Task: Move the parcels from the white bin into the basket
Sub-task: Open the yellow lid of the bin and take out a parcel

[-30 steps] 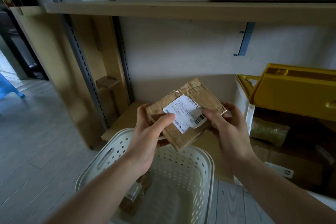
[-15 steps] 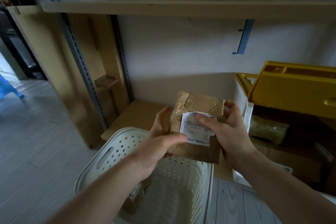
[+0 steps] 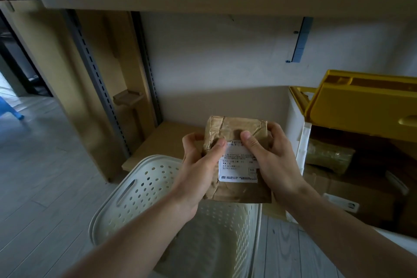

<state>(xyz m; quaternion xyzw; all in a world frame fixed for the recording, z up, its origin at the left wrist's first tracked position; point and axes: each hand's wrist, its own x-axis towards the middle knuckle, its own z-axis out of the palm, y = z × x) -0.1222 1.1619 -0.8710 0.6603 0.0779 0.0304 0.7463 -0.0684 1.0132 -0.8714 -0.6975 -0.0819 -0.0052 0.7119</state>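
Holding the brown parcel label-up, the left hand and right hand pinch its opposite edges, keeping it level directly above the basket below them for release.

Scene dim overall, muted colour cast. Daylight enters from the doorway at far left of the frame, brightening the floor there. Deep shadow fills the white bin at lower right. Wide-angle distortion bows the shelf across the top. Fine label print is soft, unreadable.
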